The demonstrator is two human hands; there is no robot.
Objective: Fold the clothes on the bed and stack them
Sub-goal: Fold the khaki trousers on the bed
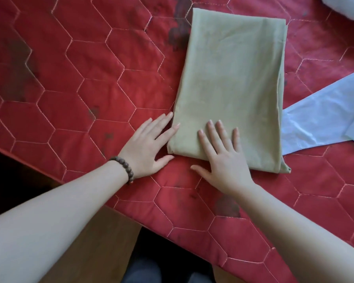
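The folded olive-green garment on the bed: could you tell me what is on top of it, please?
On the olive-green garment, the right hand rests flat at the near edge; left hand fingertips touch its left edge. Anything beneath it on the red quilt is covered.

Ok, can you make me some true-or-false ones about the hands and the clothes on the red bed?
1. The olive-green folded garment lies flat on the red quilted bedspread. True.
2. The right hand is lifting the garment into the air. False: its fingers lie straight and flat on the garment's near end.
3. A beaded bracelet is on the left wrist. True.
4. The left hand is curled into a fist. False: it is spread flat at the garment's left edge.
5. The light blue cloth sits stacked on top of the green garment. False: it lies on the bedspread to the garment's right.
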